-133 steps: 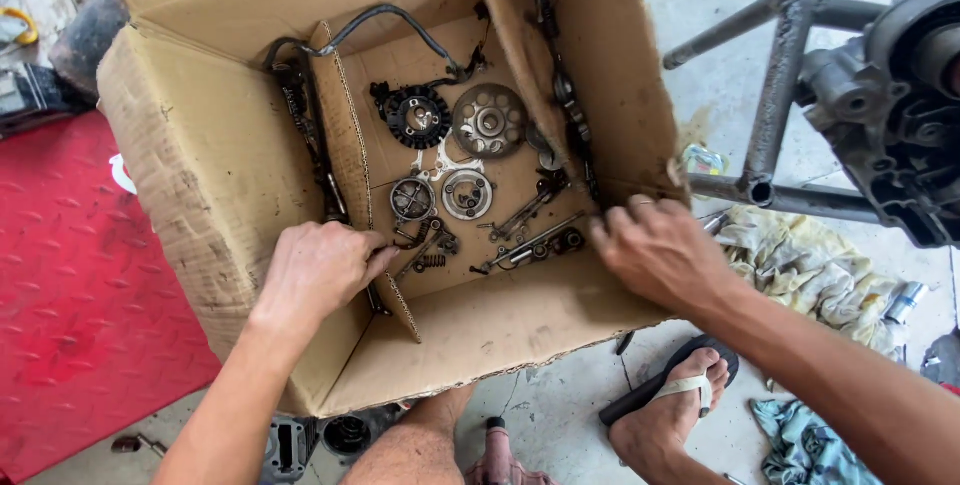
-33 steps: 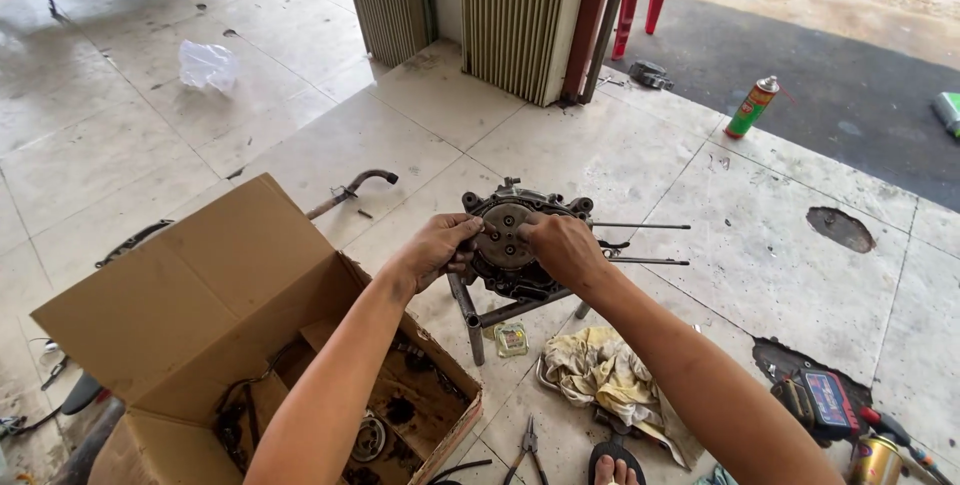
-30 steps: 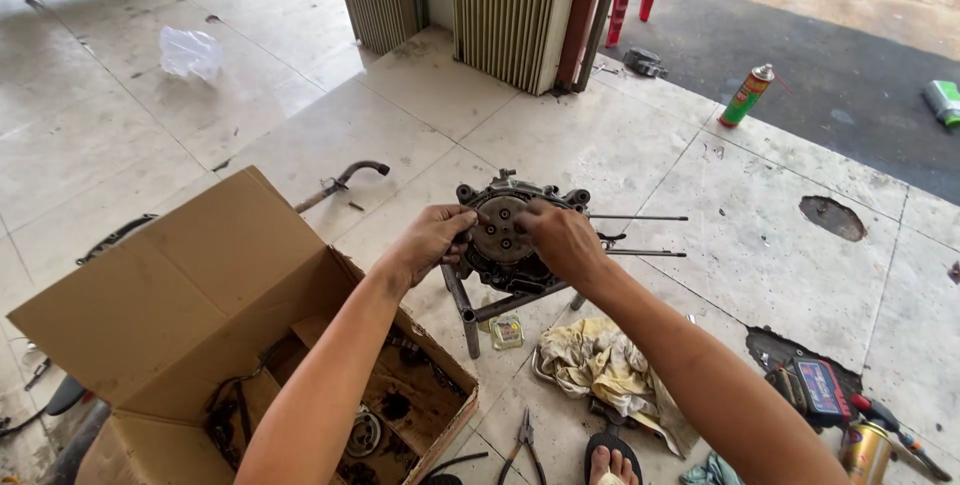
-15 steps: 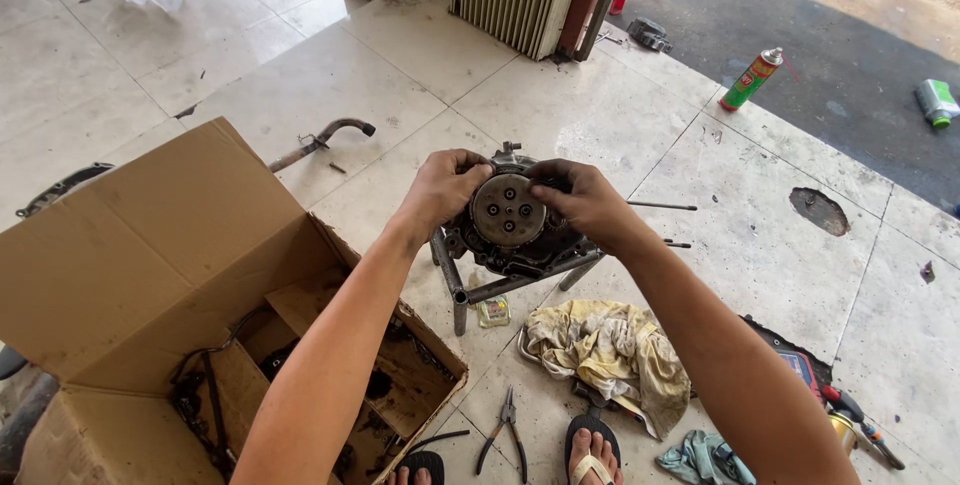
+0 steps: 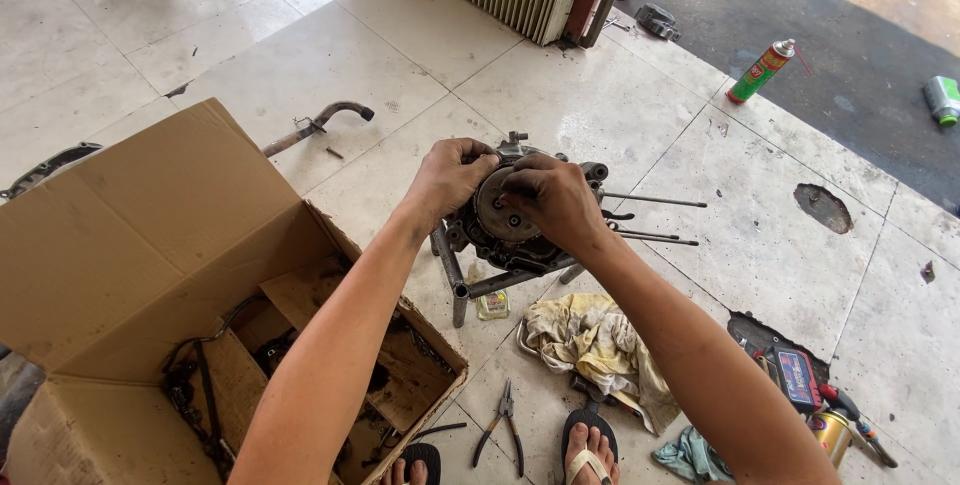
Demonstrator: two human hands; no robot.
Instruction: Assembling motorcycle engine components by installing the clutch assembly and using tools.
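Both my hands clamp on the engine case: left hand (image 5: 450, 173) on its upper rim, right hand (image 5: 548, 200) over the round clutch plate (image 5: 500, 213). I judge I'm seating it; next needs even pressure.

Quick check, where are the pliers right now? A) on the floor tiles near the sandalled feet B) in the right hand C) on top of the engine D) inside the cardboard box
A: the pliers lie on the floor tiles by the feet, while both hands, left hand and right hand, are on the engine.
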